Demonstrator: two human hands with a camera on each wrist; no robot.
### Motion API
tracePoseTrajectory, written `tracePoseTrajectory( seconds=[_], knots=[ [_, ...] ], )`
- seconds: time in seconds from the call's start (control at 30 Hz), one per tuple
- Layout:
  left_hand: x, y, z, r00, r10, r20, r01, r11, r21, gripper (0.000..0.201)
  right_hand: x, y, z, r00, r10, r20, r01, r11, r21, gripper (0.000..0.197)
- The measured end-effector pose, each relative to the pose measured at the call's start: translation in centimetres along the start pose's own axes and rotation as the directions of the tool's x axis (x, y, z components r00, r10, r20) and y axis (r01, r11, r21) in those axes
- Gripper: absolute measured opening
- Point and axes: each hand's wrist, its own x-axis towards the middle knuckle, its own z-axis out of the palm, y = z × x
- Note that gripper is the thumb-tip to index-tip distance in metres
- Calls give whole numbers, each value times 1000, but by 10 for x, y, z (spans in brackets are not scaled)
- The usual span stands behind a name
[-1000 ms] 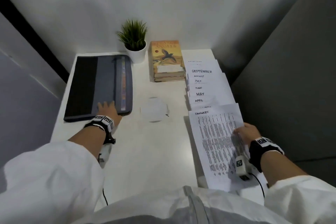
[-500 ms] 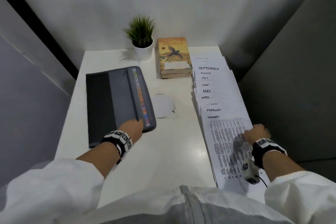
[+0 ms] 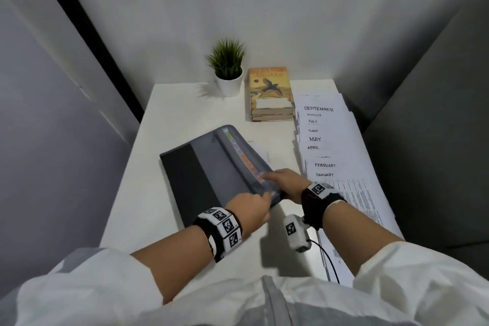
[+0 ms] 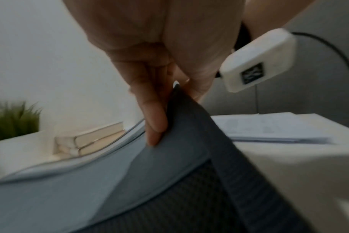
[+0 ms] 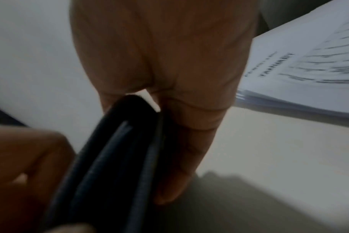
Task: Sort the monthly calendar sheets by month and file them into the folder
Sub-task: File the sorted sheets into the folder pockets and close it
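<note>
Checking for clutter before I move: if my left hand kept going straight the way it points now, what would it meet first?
Probably the right hand, gripping the same near corner of the grey fabric folder that the left hand holds. Beyond lie the white calendar sheets; depth is unclear.

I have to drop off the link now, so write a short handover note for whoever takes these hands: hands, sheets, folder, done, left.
Left hand: grips the near corner of the grey folder, fingers on its cover.
Right hand: holds the same corner at the tabbed edge.
Folder: on the white table, mid-table, angled, that corner lifted, not yet opened.
Calendar sheets: fanned along the table's right side, January nearest, up to September readable; further titles unreadable.
Done: sheets appear ordered by month.
Left: open the folder and file the sheets.
</note>
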Motion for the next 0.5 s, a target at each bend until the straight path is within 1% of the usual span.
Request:
tracePoseTrajectory(
  seconds=[0.03,0.07,0.1,0.13,0.2,0.23,0.27,0.33,0.4,0.43,0.5],
  knots=[
    [-3,6,-3,999,11,-31,-11,1000,9,28,-3,-6,-2,998,-58,-19,55,991,-119,34],
    [-6,9,-6,998,5,-65,-4,1000,8,30,-7,-12,-7,993,-112,-35,101,971,-218,28],
    [-8,11,-10,994,-18,-104,16,1000,-16,33,-12,-18,-14,988,-154,-33,139,950,-280,26],
    [-8,10,-14,988,-57,-144,49,997,-60,37,-18,-25,-22,981,-191,-20,175,933,-314,24],
    [-9,0,-28,967,-155,-202,112,971,-209,39,-31,-38,-38,967,-255,3,239,902,-360,18],
    [-9,-8,-35,951,-194,-241,122,950,-287,40,-37,-45,-45,959,-283,13,264,878,-400,16],
    [-10,-17,-44,928,-220,-300,119,939,-322,44,-45,-52,-52,948,-317,28,294,840,-455,20],
    [-8,-41,-62,877,-228,-423,115,954,-276,60,-54,-65,-62,923,-379,62,342,739,-580,24],
    [-12,-62,-81,831,-199,-520,132,978,-163,67,-64,-76,-66,890,-448,87,383,632,-674,26],
    [-16,-70,-89,824,-177,-539,138,984,-112,66,-67,-79,-67,873,-480,87,396,593,-702,24],
    [-24,-78,-96,827,-151,-541,155,987,-38,59,-70,-84,-69,849,-523,77,405,549,-732,22]
  ],
)
